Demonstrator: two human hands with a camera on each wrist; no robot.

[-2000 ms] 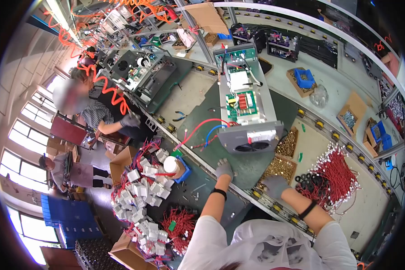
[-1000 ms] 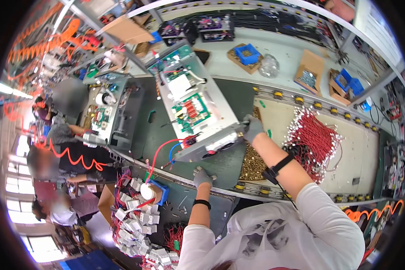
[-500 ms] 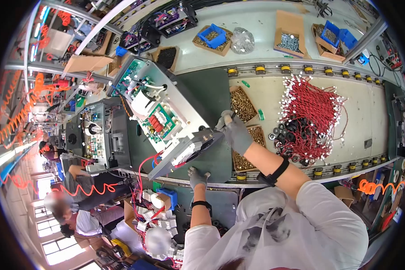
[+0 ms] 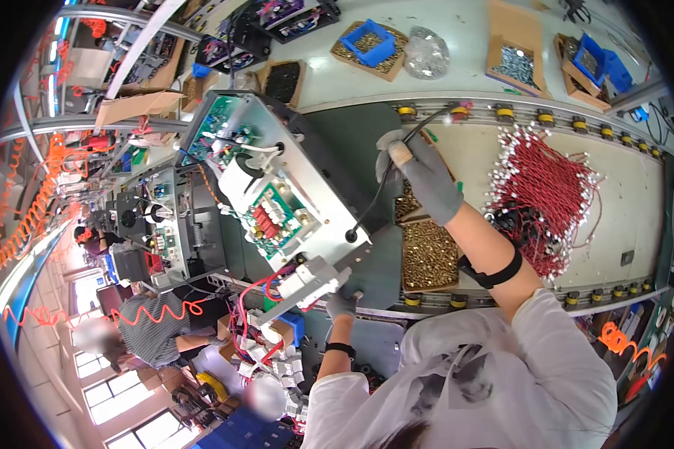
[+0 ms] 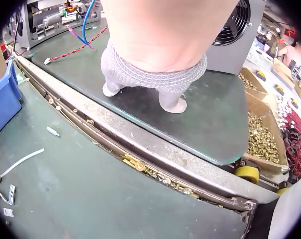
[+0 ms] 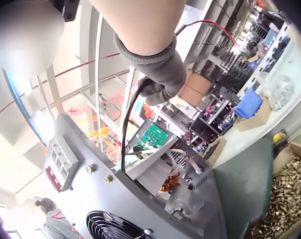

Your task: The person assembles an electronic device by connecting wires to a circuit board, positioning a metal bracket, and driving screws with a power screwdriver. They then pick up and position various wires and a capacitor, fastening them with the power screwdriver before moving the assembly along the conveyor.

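Note:
A grey metal chassis point(image 4: 318, 176) with circuit boards inside stands on a dark green board point(image 4: 386, 262). My gloved right hand point(image 4: 421, 176), raised to the right of the chassis, grips a black cable point(image 4: 372, 203) that comes out of a hole near its front panel. The cable's far end sticks out past the fingers; in the right wrist view the cable point(image 6: 124, 134) rises from the panel to the hand point(image 6: 163, 82). My gloved left hand point(image 4: 342, 305) is by the panel's lower end; in the left wrist view, its fingertips point(image 5: 174, 105) rest on the green board.
Cardboard trays of brass fasteners point(image 4: 429, 254) sit right of the chassis, beside a heap of red wires point(image 4: 547, 198). White connectors with wires point(image 4: 281, 367) lie left of my left arm. A roller rail point(image 4: 502, 112) runs behind. Another chassis point(image 4: 165, 224) and a person point(image 4: 153, 329) are at left.
My right hand has gone from the board's near edge to the front panel, then up and right with the black cable drawn out. The chassis has been turned. My left hand stays near the board's edge.

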